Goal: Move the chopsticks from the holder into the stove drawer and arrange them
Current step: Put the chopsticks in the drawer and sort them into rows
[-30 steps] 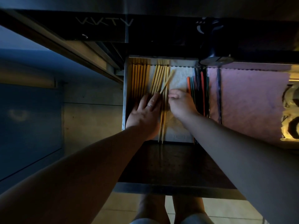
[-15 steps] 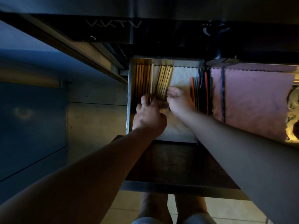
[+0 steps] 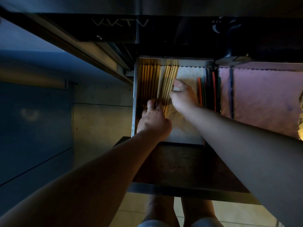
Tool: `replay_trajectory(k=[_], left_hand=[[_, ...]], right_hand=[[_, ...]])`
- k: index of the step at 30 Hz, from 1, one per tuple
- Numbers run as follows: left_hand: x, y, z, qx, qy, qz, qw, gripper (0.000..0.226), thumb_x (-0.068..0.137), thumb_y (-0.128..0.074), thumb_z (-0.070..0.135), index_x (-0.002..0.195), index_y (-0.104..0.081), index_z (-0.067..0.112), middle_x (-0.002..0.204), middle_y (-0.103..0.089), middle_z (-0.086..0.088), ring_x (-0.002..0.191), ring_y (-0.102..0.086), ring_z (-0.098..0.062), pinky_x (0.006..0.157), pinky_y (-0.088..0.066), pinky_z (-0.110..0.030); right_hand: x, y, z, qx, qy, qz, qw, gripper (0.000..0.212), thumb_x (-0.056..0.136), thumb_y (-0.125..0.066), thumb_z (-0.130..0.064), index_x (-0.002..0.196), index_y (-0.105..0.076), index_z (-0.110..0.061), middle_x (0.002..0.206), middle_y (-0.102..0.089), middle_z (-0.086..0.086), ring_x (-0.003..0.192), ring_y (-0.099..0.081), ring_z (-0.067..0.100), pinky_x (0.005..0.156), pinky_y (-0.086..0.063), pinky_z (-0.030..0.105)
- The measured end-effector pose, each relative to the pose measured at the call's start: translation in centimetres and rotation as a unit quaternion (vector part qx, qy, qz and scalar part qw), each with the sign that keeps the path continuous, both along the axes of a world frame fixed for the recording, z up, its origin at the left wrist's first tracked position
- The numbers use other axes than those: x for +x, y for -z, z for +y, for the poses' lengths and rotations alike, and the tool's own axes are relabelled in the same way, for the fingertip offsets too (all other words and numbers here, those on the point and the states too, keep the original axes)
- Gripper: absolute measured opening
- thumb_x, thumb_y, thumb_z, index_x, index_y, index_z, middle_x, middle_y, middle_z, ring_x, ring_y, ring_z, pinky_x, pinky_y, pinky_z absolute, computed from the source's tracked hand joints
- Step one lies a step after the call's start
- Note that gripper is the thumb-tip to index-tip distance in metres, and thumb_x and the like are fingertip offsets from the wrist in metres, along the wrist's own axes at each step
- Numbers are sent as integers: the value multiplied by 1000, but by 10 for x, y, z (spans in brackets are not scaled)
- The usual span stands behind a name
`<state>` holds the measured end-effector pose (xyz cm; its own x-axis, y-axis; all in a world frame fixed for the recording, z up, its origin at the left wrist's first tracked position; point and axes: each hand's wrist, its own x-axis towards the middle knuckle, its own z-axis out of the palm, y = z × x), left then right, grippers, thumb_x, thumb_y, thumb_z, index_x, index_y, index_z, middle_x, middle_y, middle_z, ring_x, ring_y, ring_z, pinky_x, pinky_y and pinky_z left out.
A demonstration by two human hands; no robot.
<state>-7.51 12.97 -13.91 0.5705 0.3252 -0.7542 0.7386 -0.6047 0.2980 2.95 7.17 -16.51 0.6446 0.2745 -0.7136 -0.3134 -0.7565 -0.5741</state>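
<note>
Metal, wood, paper and cloth, mostly matt

The drawer wall is showing dull brushed metal; the pale chopsticks are looking like smooth matt wood, and the white paper liner is looking crinkled. The coloured chopsticks are gleaming like lacquer or plastic; the pink cloth is looking soft and matt.

This looks like a home kitchen, dimly lit. A metal drawer stands pulled out beneath the dark front of a stove marked with the letters "VKTV". Inside, on a white paper liner, lie neat rows of wooden chopsticks, with a cluster of coloured chopsticks to their right and a pink liner beyond those. Plain grey cabinet fronts run along the left side. Bare legs stand on a pale tiled floor, as one would at home.
</note>
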Motion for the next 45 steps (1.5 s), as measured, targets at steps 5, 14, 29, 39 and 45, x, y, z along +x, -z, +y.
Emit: replay_trajectory(k=[5,14,29,39,45], left_hand=[[0,-2,-2,24,40,-39,998,63,92,-48,22,151,-27,20,154,-21,-7,128,-39,-36,102,-41,-45],[10,3,-23,9,123,-20,992,55,94,-52,24,147,-35,23,145,-32,-7,125,-46,-32,100,-45,-45],[8,31,2,109,212,12,971,80,102,-37,30,152,25,23,155,39,7,147,25,-15,119,-19,-47],[5,32,1,107,255,2,961,86,101,-42,30,151,27,22,154,41,6,147,25,-16,122,-10,-45],[3,31,0,112,215,11,970,85,101,-40,32,150,28,21,153,43,6,147,26,-15,120,-13,-44]], right_hand=[[5,0,-4,1,-1,-3,1000,47,96,-45,-14,142,-45,-24,144,-51,1,99,-65,19,67,-49,21],[8,-6,-24,1,23,-2,1000,36,97,-47,-7,131,-57,-10,135,-58,4,124,-53,14,92,-37,14],[-3,-5,-32,7,38,28,999,44,94,-46,-8,138,-52,-12,142,-54,3,131,-49,13,108,-33,19],[-3,-11,-29,17,24,29,999,45,96,-44,-7,140,-48,-16,143,-53,-1,132,-47,10,97,-31,14],[-6,-6,-27,11,27,23,999,45,94,-48,-10,138,-51,-19,141,-55,-1,130,-51,13,107,-40,26]])
